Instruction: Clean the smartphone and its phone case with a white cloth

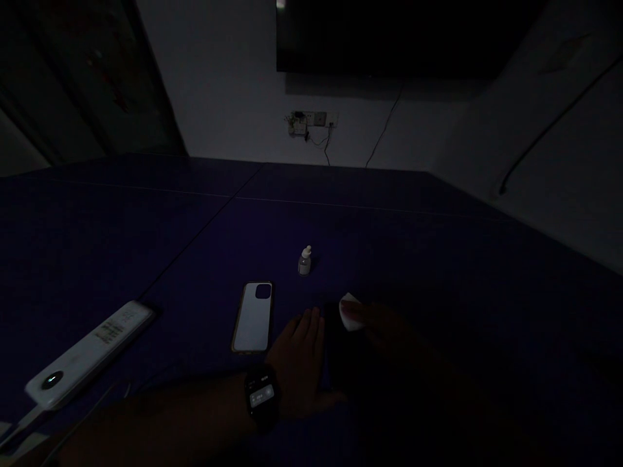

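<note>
On the watch [261,395] at the left wrist, lit digits showed, too small to read surely. The long white plastic bar [92,353], at nine o'clock from the left hand [298,363], bore a printed label, its lines illegible, and a round black button with a lit mark. The small bottle [304,264], at twelve o'clock, had a pale label, also unreadable, and a white nozzle cap. At half past ten lay a pale, rounded phone case [252,318] with a darker rim and a camera cut-out.

The left hand lay flat, fingers straight and together, grasping nothing, beside a smooth, dark slab [335,347] at three o'clock. The right hand [374,318] had its fingers closed on a soft-looking white cloth [349,318], held against the slab's far end, at two o'clock.
</note>
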`<control>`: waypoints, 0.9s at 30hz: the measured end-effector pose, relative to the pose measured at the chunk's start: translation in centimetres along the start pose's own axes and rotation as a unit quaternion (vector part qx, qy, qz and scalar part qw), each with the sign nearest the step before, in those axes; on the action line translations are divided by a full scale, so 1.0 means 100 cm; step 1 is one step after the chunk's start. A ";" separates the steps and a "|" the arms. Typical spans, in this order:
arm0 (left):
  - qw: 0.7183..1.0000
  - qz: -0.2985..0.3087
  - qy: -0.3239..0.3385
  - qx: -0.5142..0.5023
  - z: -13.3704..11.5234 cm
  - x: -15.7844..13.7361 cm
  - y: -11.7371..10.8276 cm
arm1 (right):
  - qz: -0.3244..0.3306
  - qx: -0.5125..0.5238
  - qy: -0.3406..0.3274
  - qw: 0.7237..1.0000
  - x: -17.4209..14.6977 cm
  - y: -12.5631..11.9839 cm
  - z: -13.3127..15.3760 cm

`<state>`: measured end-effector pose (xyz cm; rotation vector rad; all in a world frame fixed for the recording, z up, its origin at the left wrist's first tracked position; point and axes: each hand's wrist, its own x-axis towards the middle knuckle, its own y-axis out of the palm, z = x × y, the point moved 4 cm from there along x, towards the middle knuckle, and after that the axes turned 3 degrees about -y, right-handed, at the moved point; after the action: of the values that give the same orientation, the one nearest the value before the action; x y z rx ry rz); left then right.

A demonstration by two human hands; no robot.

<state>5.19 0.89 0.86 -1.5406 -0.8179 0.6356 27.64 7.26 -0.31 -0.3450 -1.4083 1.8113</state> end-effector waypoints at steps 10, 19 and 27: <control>1.000 0.016 -0.008 -0.008 -0.002 0.000 -0.004 | 0.011 -0.024 -0.004 1.000 0.002 -0.005 0.000; 1.000 0.007 -0.003 -0.009 0.001 -0.001 0.004 | 0.013 -0.018 0.009 1.000 -0.003 -0.006 -0.002; 0.999 0.028 -0.024 -0.028 0.000 0.000 0.006 | 0.000 -0.002 -0.032 0.999 -0.005 -0.002 0.003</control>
<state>5.29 0.82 0.24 -1.6101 -0.8373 0.6981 27.80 6.70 -0.14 -0.2904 -1.4552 1.8347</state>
